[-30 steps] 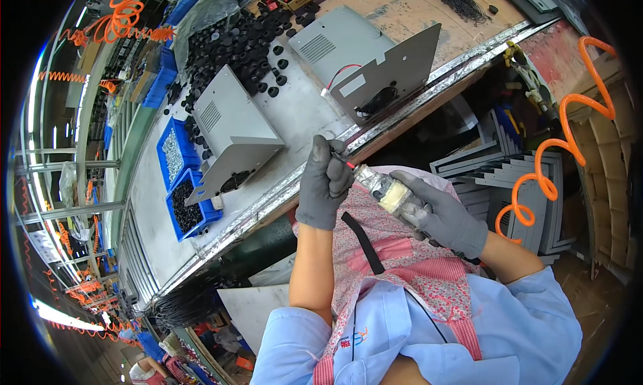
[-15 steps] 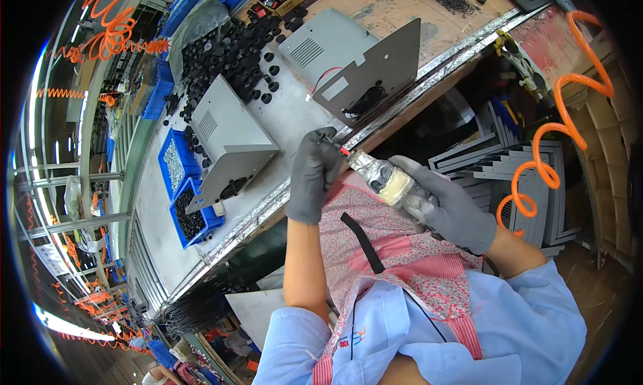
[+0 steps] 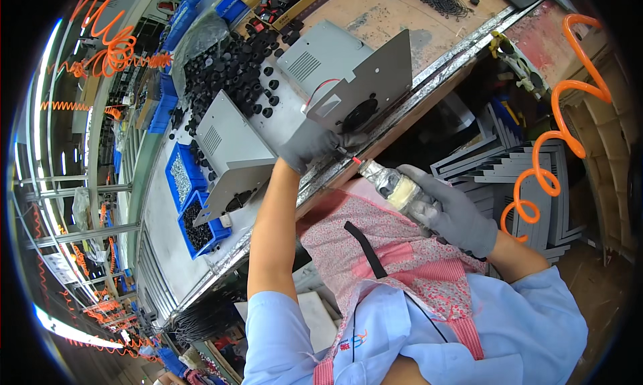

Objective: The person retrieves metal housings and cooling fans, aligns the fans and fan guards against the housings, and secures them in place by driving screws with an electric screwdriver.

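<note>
My right hand point(image 3: 452, 211), in a grey glove, is wrapped round a power screwdriver point(image 3: 402, 191) bound in clear and yellowish tape. Its red-collared bit point(image 3: 355, 160) points up and left. At the bit's tip is my gloved left hand point(image 3: 315, 146), its fingers pressed together; whatever they pinch is too small to name. Just beyond that hand, a bent grey metal panel point(image 3: 383, 73) stands on the bench edge, with a red wire and a dark round part point(image 3: 360, 114) on it. A second bent grey panel point(image 3: 231, 134) stands left of the hand, partly covered by it.
Blue bins hold silvery small parts point(image 3: 181, 177) and black screws point(image 3: 199, 232) at the bench's left. Many black caps point(image 3: 224, 70) lie heaped behind the panels. An orange coiled hose point(image 3: 569, 117) hangs at right, near stacked grey metal parts point(image 3: 519, 171) below the bench.
My left hand has turned and reached forward, its fingers now pointing right near the far panel. The screwdriver has shifted slightly right and down. My view has moved a little.
</note>
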Demonstrator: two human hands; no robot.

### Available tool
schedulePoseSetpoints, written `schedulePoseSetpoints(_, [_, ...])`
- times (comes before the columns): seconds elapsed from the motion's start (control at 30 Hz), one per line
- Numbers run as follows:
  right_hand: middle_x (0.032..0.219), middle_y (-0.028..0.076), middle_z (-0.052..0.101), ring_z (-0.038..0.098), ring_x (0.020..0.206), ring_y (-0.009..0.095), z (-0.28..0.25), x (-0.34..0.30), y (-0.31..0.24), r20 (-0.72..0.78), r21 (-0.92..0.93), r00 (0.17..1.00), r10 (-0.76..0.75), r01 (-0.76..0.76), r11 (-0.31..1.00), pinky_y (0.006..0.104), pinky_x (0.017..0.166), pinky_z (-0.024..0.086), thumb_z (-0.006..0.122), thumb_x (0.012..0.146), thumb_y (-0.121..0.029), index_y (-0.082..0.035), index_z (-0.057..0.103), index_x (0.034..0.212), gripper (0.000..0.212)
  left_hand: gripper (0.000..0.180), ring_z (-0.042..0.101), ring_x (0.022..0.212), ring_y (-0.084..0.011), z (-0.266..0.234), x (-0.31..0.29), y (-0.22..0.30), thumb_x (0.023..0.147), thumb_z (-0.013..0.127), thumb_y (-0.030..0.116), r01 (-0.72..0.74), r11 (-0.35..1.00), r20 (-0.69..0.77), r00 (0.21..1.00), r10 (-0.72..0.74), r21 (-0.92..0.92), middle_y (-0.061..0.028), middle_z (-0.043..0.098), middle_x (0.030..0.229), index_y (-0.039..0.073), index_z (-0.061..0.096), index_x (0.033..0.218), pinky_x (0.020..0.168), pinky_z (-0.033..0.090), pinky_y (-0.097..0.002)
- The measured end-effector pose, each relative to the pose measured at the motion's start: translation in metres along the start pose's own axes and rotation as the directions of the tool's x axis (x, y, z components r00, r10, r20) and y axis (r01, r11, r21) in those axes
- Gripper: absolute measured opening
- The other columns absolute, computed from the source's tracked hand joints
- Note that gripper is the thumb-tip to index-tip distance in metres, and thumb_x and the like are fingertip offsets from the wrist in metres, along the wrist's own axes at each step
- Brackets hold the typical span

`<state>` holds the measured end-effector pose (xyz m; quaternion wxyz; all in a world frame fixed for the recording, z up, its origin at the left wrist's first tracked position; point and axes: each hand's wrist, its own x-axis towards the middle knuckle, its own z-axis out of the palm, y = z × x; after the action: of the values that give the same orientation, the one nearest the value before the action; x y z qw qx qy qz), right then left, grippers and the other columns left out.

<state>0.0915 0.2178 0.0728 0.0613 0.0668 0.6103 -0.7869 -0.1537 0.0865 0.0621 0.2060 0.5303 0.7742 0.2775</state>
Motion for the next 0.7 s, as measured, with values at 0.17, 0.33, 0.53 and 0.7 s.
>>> schedulePoseSetpoints(0.17, [0.083, 0.005, 0.052, 0.051, 0.061, 0.006, -0.004, 0.004, 0.004, -0.074, -0.086, 0.994, 0.082, -0.088, 0.992, 0.0204, 0.054, 0.046, 0.047, 0.084, -0.009, -0.006, 0.028, 0.138, 0.057, 0.064, 0.051, 0.104, -0.0212, 0.011, 0.0, -0.01, 0.071, 0.075, 0.025, -0.063, 0.997, -0.084, 0.994, 0.066, 0.037, -0.0124, 0.053, 0.118, 0.004, 0.046, 0.124, 0.091, 0.04, -0.0325])
schedulePoseSetpoints(0.33, [0.085, 0.006, 0.053, 0.051, 0.057, 0.006, -0.001, 0.003, 0.004, -0.108, -0.018, 0.989, 0.102, -0.104, 0.994, 0.0211, 0.052, 0.046, 0.049, 0.083, -0.02, -0.005, 0.032, 0.135, 0.057, 0.061, 0.052, 0.104, -0.024, 0.01, -0.002, 0.001, 0.071, 0.074, 0.022, -0.008, 0.999, -0.105, 0.994, 0.012, 0.043, -0.0132, 0.054, 0.118, 0.006, 0.047, 0.124, 0.09, 0.04, -0.0331])
schedulePoseSetpoints(0.53, [0.082, 0.006, 0.054, 0.051, 0.053, 0.007, 0.004, 0.009, 0.005, -0.155, 0.029, 0.981, 0.114, -0.111, 0.993, 0.0202, 0.049, 0.045, 0.045, 0.085, -0.018, -0.005, 0.031, 0.136, 0.055, 0.053, 0.057, 0.089, -0.034, 0.016, -0.005, -0.007, 0.07, 0.07, 0.029, 0.038, 0.998, -0.164, 0.986, -0.029, 0.048, -0.0171, 0.06, 0.1, 0.009, 0.053, 0.116, 0.078, 0.046, -0.0382])
schedulePoseSetpoints(0.7, [0.077, 0.007, 0.053, 0.053, 0.052, 0.008, 0.01, 0.013, -0.003, -0.173, 0.099, 0.957, 0.234, -0.22, 0.971, 0.0212, 0.046, 0.047, 0.047, 0.089, -0.027, -0.004, 0.031, 0.135, 0.053, 0.039, 0.059, 0.073, -0.0323, 0.028, -0.01, -0.027, 0.069, 0.07, 0.03, 0.096, 0.99, -0.226, 0.972, -0.071, 0.103, -0.0151, 0.063, 0.079, 0.006, 0.06, 0.099, 0.066, 0.047, -0.0383])
